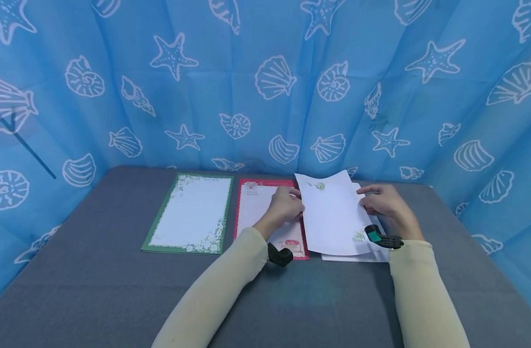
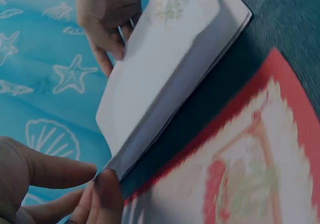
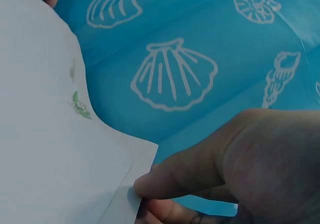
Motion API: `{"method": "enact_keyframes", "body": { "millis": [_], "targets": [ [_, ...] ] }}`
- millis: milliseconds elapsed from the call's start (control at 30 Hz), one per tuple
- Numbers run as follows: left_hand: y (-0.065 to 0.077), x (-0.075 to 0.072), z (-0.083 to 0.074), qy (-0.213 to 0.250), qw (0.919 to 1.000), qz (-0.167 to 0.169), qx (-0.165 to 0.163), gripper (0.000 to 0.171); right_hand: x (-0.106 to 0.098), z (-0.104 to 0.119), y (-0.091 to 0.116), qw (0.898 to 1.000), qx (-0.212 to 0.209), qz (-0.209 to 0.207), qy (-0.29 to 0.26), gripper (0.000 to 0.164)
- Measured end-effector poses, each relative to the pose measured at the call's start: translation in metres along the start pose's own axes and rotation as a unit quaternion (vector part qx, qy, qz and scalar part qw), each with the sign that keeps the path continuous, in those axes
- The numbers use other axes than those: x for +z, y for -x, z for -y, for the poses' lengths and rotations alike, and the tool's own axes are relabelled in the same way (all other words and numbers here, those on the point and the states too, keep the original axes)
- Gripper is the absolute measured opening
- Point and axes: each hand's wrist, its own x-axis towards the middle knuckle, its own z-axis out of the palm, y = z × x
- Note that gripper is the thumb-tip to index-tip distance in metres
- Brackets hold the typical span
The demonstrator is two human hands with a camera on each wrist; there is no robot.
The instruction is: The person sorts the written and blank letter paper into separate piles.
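A white sheet of paper (image 1: pixel 335 212) with small green plant prints is raised and bowed between both hands. My left hand (image 1: pixel 286 205) pinches its left edge; in the left wrist view, thumb and fingertips (image 2: pixel 107 189) meet at the paper's corner. On the opposite side my right hand (image 1: pixel 384 203) holds the right edge, with the thumb (image 3: pixel 165 181) on the face of the sheet and the other fingers behind it. More white paper (image 1: pixel 352 258) lies beneath on the table. Under my left forearm is a red-bordered sheet (image 1: pixel 265 208), partly covered by the hand.
A green-bordered sheet (image 1: pixel 191 212) with floral corners lies to the left on the grey tabletop (image 1: pixel 95 270). Behind the table hangs a blue curtain (image 1: pixel 239 96) with white shells and starfish. Each wrist wears a black band (image 1: pixel 389 240).
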Motion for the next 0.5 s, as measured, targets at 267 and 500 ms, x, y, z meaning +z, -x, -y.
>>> {"method": "enact_keyframes", "body": {
  "millis": [267, 500],
  "targets": [
    [0.001, 0.014, -0.003, -0.021, 0.9991, 0.035, -0.008, 0.049, -0.007, -0.014, -0.005, 0.998, 0.06, 0.002, 0.027, 0.046],
    [0.002, 0.018, -0.007, -0.041, 0.9977, 0.045, -0.031, 0.046, -0.01, -0.02, -0.005, 0.994, 0.099, 0.008, 0.039, 0.054]
  ]
}}
